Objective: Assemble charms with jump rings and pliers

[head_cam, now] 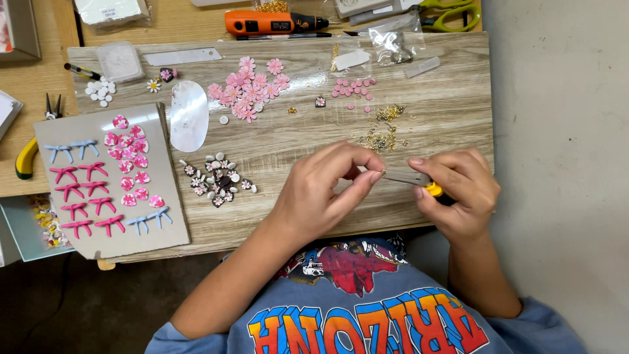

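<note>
Yellow-handled pliers (414, 181) in right hand (455, 190), horizontal, tips toward left hand (327, 190) pinching tiny piece.

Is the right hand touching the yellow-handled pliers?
Touching. The head view shows the right hand wrapped around the pliers, its fingers pressed on the metal jaws and the yellow grip emerging from the palm, with no gap.

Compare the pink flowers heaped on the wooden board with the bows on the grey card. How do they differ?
The pink flowers lie in a loose, overlapping heap; the bows sit apart in tidy rows. The flowers are all pale pink; the bows are deep pink or pale blue. The flowers rest on the wooden board, the bows on the grey card. Both are small craft pieces.
</note>
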